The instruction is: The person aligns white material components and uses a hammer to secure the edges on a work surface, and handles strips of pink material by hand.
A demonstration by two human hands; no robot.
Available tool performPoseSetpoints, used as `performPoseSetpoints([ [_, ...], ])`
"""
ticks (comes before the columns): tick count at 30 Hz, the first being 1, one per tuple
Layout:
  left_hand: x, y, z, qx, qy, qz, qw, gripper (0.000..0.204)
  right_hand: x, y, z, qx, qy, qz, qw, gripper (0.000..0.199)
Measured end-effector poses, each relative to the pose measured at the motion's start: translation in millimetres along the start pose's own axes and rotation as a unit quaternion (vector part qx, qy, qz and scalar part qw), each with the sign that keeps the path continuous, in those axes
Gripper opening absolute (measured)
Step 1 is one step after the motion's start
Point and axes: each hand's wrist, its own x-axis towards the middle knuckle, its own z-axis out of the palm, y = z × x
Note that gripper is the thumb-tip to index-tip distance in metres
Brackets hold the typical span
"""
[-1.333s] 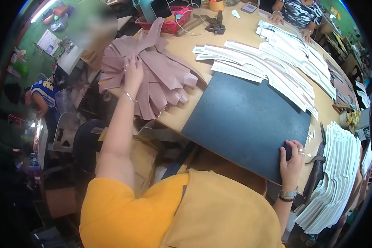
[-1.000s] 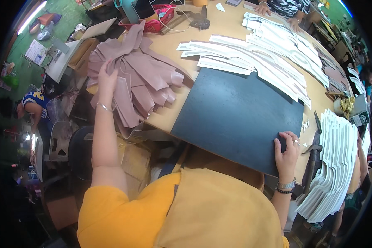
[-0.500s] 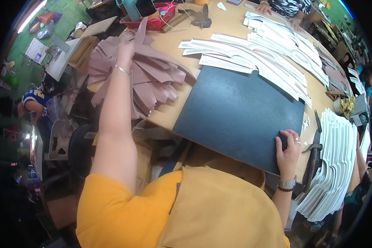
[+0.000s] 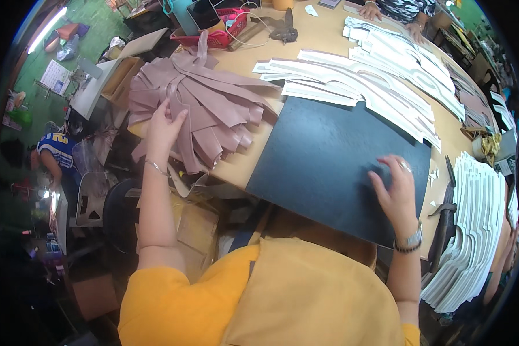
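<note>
A fanned heap of mauve leather-like pieces [image 4: 213, 98] lies at the table's left edge. Over its near side is my left hand [image 4: 164, 128], open, with thumb and fingertips apart beside one curved piece. I see nothing held in it. A flat black board [image 4: 323, 155] covers the near middle of the table. My right hand [image 4: 397, 187] hovers over the board's right part, open with fingers slightly bent. Along the board's far edge lie mauve pieces with white backing or paper [image 4: 352, 86], overlapping one another.
On the right hang stacked white-faced strips [image 4: 473, 225], beside a dark long-handled tool [image 4: 442, 230]. A red basket [image 4: 216, 39] and a dark metal tool [image 4: 284, 29] stand at the back left. Across the table, another person's hands [image 4: 370, 10] rest near more white pieces.
My left hand has come back toward me from the heap's far end, letting go of the piece there. My right hand has lifted off the board's edge and shifted slightly inward.
</note>
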Motion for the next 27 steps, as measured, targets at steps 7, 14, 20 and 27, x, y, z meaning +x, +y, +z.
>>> performPoseSetpoints([
  [7,17.5,46.9,19.9,-0.223,-0.009,0.017,0.975,0.051,76.3,-49.0,66.4,0.032,-0.110,-0.126,0.985,0.026],
  [14,-12.7,-13.3,-5.7,0.117,0.076,0.139,0.980,0.068,68.1,-28.8,89.1,0.074,-0.049,-0.136,0.987,0.020],
  [20,-39.9,-17.7,-38.2,0.132,-0.096,0.063,0.985,0.063,66.8,-30.6,93.0,0.054,-0.046,-0.107,0.992,0.015],
  [27,37.1,9.6,-110.7,0.231,0.162,0.249,0.927,0.043,65.9,-24.1,93.4,0.057,-0.043,-0.112,0.991,0.016],
])
